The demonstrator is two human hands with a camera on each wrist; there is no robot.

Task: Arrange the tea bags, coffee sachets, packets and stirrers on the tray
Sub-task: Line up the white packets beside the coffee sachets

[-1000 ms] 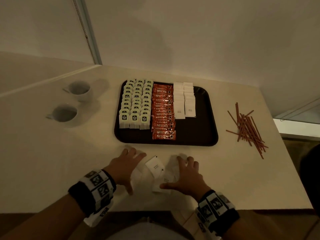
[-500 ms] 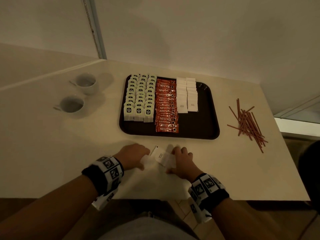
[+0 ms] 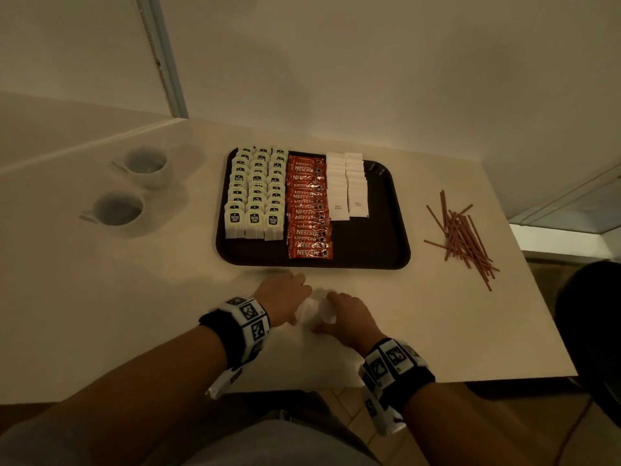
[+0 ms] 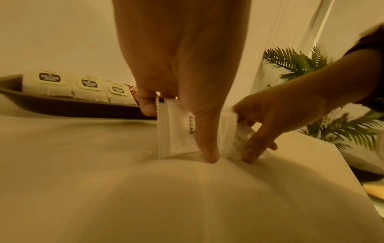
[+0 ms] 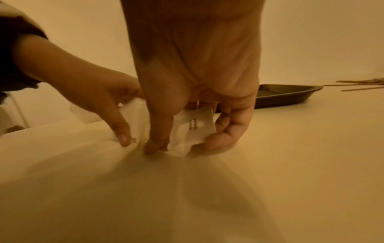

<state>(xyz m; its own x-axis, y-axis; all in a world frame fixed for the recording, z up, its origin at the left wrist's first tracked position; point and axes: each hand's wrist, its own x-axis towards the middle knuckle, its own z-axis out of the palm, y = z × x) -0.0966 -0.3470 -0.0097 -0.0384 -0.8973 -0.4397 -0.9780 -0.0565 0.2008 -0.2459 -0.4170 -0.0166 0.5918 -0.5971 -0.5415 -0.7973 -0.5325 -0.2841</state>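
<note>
A dark tray (image 3: pixel 389 250) holds rows of white tea bags (image 3: pixel 255 193), red coffee sachets (image 3: pixel 307 210) and white sugar packets (image 3: pixel 347 186). Red stirrers (image 3: pixel 460 233) lie loose on the table right of the tray. Just in front of the tray, both hands gather loose sugar packets (image 3: pixel 317 309) standing on edge on the table. My left hand (image 3: pixel 285 297) pinches a packet (image 4: pixel 178 129) between thumb and fingers. My right hand (image 3: pixel 346 314) pinches another packet (image 5: pixel 193 129) against the table.
Two white cups (image 3: pixel 134 190) stand left of the tray. The table edge (image 3: pixel 504 378) runs close behind my wrists. A green plant (image 4: pixel 311 69) shows at the right in the left wrist view. The tray's right part (image 3: pixel 379 213) is bare.
Both hands have drawn together, sweeping the scattered sugar packets into one upright bunch between them; their fingers went from spread flat to pinching.
</note>
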